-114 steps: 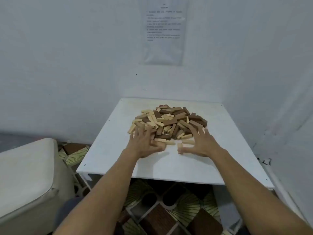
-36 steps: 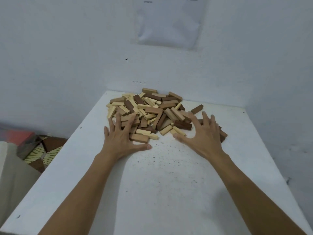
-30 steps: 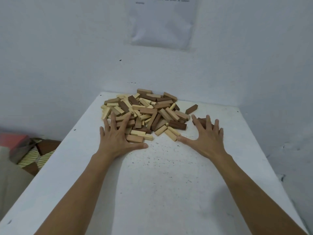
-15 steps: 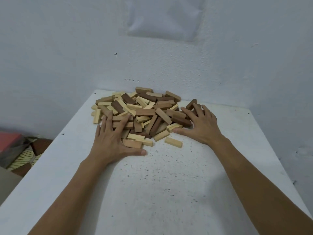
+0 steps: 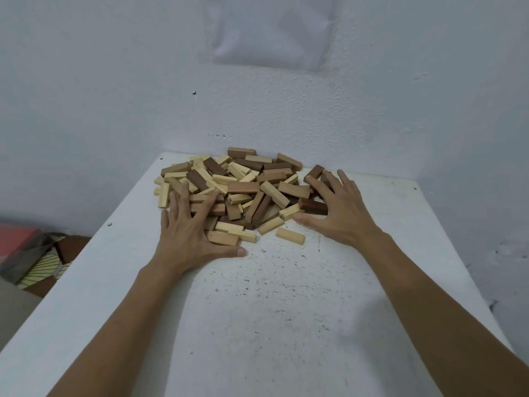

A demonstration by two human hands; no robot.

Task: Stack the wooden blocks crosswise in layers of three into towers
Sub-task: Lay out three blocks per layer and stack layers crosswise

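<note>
Dozens of wooden blocks, pale, tan and dark brown, lie in one loose pile at the far end of the white worktop, close against the wall; none are stacked in any order; they lie flat or tilted over one another at all angles.

The left grip, a bare hand, lies palm down on the near left edge of the pile; its fingers are spread and straight across several blocks, clasping none, and the thumb stretches along the worktop just in front of a tan block; the hand is released.

The right grip, also a bare hand, rests palm down at the right edge of the pile; its fingers are splayed and only slightly bent over a few dark blocks; the thumb points inward beside a dark brown block and the end of a pale one; it holds nothing.

One pale block lies alone on the worktop just in front of the pile, between the two thumbs and touching neither; dark specks dot the worktop surface nearer the person.

A clear plastic sleeve is fixed to the wall above; at the left, below the worktop, a patterned floor and a red object show.
</note>
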